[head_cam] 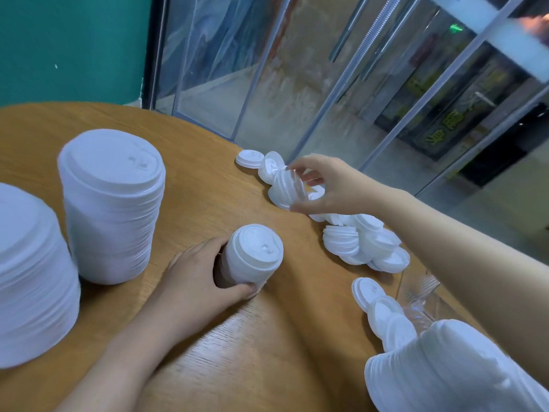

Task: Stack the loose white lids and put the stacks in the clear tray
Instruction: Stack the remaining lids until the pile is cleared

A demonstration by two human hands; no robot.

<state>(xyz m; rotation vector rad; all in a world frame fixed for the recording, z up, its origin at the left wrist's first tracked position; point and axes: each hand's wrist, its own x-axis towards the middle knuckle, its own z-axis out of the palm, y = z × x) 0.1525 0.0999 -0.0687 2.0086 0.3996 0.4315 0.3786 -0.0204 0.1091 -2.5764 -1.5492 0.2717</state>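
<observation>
Head view: left hand [190, 278] grip wraps short lid stack [252, 257] upright on counter [267, 352], near centre. Right hand [323, 185] grip pinches few lids [286, 182] at far loose pile [365, 242]. Advice: square rims, seat on stack. Clear tray [416, 295] near right.

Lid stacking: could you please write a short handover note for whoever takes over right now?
Left hand grips a small stack upright on the table.
Right hand pinches a few lids lifted from the loose lids near the far edge.
Done: two tall stacks stand at the left, another stack at lower right.
Left: more loose lids remain; the clear tray, partly visible at the right, seems to hold no stacks yet.
</observation>
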